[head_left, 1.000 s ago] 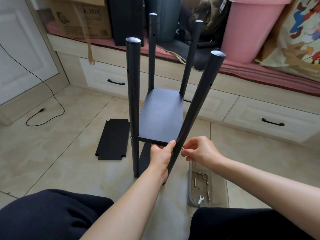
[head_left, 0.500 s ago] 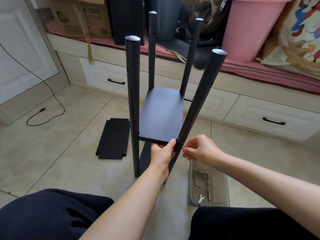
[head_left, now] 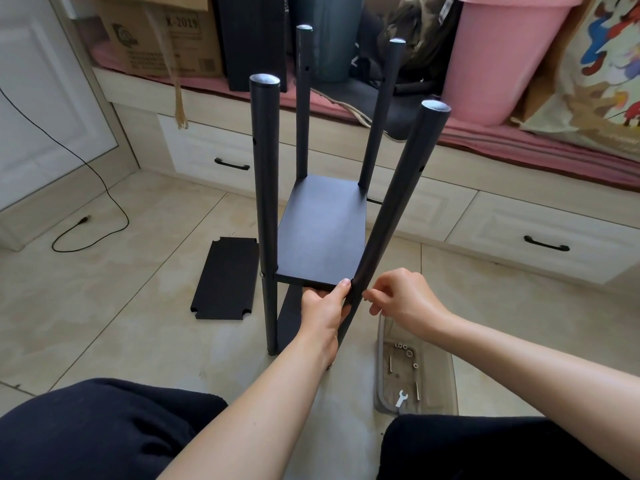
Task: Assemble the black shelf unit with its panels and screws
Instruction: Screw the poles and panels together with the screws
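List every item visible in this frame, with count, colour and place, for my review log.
Poles: four, black, upright, the near right one tilted.
Fitted shelf panel: one, black, between the poles.
Loose panel: one, black, flat on the floor, left.
Tray: one, clear grey, floor right, holding screws, washers and a small wrench.
Bucket: one, pink, on the bench.
Cardboard box: one, brown, bench left.
Cable: one, black, floor left.
Left hand: grips the near right pole and panel edge.
Right hand: pinching at the pole.

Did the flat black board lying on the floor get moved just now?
No. The flat black notched panel on the floor lies in the same place beside the upright black near-left pole, on the same beige floor tiles; only the camera view shifted slightly.
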A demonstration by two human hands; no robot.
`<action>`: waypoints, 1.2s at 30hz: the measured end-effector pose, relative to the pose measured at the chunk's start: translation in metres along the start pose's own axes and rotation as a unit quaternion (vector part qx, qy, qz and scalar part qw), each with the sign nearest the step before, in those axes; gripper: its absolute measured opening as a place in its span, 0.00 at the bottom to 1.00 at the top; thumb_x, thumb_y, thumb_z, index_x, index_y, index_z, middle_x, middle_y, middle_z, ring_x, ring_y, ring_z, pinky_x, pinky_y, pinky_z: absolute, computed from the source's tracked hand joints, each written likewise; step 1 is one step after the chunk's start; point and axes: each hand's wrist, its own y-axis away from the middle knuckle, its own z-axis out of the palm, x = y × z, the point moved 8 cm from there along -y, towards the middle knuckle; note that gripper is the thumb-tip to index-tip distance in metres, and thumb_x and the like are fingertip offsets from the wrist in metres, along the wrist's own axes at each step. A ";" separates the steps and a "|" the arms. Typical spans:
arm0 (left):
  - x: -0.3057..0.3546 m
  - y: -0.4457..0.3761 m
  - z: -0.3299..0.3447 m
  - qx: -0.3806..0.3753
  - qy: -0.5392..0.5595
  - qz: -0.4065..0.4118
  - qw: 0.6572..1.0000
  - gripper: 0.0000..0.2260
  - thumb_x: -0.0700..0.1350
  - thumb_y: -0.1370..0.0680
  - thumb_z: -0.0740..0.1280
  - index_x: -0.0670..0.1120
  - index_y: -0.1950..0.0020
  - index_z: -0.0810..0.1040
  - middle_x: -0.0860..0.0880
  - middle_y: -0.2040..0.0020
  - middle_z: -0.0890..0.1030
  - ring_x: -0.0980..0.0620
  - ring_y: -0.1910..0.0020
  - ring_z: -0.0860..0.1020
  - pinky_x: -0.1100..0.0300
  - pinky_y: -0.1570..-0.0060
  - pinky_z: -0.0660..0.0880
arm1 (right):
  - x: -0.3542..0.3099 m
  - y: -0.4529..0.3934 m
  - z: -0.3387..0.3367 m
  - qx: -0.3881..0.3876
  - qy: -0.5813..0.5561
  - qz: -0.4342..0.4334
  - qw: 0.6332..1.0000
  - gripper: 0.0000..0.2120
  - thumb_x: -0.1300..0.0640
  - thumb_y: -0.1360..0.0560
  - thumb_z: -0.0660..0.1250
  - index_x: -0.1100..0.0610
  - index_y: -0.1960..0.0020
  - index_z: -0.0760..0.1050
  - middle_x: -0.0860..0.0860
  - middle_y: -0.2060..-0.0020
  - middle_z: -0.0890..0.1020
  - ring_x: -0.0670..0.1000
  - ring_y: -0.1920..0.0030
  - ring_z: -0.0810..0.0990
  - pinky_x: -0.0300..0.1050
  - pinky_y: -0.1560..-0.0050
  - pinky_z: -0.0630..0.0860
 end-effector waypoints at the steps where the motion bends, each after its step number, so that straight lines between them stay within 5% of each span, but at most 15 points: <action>1: 0.000 0.000 0.000 0.000 0.003 0.000 1.000 0.17 0.41 0.21 0.71 0.42 0.34 0.73 0.44 0.43 0.83 0.48 0.46 0.83 0.57 0.48 0.79 | 0.000 0.000 0.001 -0.004 -0.005 0.004 1.000 0.12 0.52 0.21 0.68 0.56 0.59 0.82 0.47 0.68 0.84 0.44 0.66 0.82 0.46 0.56 0.81; 7: 0.002 0.002 0.001 -0.003 0.012 -0.001 1.000 0.16 0.40 0.21 0.71 0.41 0.35 0.73 0.44 0.45 0.83 0.50 0.50 0.84 0.60 0.56 0.79 | 0.000 0.004 0.002 -0.021 0.002 -0.004 1.000 0.06 0.58 0.22 0.68 0.54 0.58 0.81 0.46 0.66 0.85 0.44 0.63 0.82 0.48 0.52 0.81; 17: 0.003 0.004 0.002 -0.004 0.009 0.000 1.000 0.16 0.41 0.21 0.70 0.43 0.35 0.73 0.45 0.44 0.83 0.49 0.48 0.83 0.58 0.54 0.79 | 0.006 0.001 0.001 -0.032 -0.026 0.007 0.999 0.09 0.58 0.22 0.69 0.52 0.61 0.79 0.47 0.68 0.85 0.48 0.65 0.83 0.46 0.57 0.82; 36: 0.002 0.007 0.004 0.002 0.037 -0.021 0.999 0.16 0.39 0.20 0.70 0.41 0.34 0.71 0.42 0.43 0.83 0.47 0.48 0.84 0.59 0.56 0.80 | -0.004 0.003 0.002 -0.013 0.105 -0.004 0.994 0.08 0.49 0.22 0.68 0.52 0.55 0.79 0.46 0.60 0.84 0.49 0.56 0.82 0.52 0.52 0.80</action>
